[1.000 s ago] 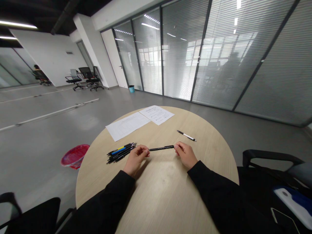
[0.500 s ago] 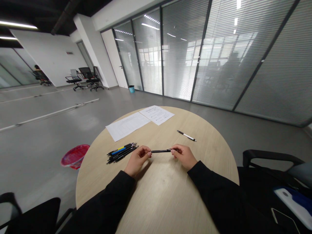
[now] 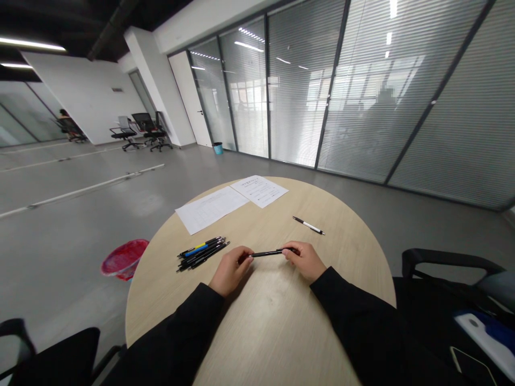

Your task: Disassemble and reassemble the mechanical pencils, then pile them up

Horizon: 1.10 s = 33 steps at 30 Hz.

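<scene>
Left hand (image 3: 231, 271), right hand (image 3: 304, 261), both on 1 black pen (image 3: 270, 253)

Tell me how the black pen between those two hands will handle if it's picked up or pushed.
The black pen is probably stiff: it runs straight between the left hand and right hand. It looks light, since only the fingers pinch it. Its slim, seemingly round barrel would likely roll if pushed sideways on the smooth wooden table.
</scene>
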Each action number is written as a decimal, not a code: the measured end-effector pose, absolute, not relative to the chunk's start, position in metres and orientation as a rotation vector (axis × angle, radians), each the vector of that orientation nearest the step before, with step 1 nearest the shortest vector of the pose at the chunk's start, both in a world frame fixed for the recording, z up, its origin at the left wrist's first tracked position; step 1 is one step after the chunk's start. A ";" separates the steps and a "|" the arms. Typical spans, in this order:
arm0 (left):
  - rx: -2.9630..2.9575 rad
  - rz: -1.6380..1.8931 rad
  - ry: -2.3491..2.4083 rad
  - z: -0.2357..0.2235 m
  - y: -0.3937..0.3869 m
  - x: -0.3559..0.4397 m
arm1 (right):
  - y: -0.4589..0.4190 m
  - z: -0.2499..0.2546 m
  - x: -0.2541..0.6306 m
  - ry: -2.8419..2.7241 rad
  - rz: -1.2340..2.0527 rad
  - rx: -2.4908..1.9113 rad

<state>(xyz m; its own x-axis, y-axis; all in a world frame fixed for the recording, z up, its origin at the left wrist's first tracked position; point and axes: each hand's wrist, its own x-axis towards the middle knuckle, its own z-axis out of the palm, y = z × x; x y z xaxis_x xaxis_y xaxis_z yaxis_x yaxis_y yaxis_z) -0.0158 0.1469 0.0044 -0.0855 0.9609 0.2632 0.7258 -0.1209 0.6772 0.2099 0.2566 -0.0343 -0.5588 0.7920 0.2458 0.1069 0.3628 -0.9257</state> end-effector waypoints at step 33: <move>1.770 1.059 1.676 0.004 0.144 -0.014 | 0.259 -0.039 0.209 -1.829 1.299 -0.771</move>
<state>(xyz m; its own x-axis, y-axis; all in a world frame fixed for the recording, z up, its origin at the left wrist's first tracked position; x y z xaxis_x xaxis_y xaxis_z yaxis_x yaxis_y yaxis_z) -0.0145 0.1442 0.0039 -0.0490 0.9772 0.2068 0.6062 -0.1354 0.7837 0.2086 0.2590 -0.0393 -0.5367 0.8117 0.2304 0.0499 0.3031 -0.9517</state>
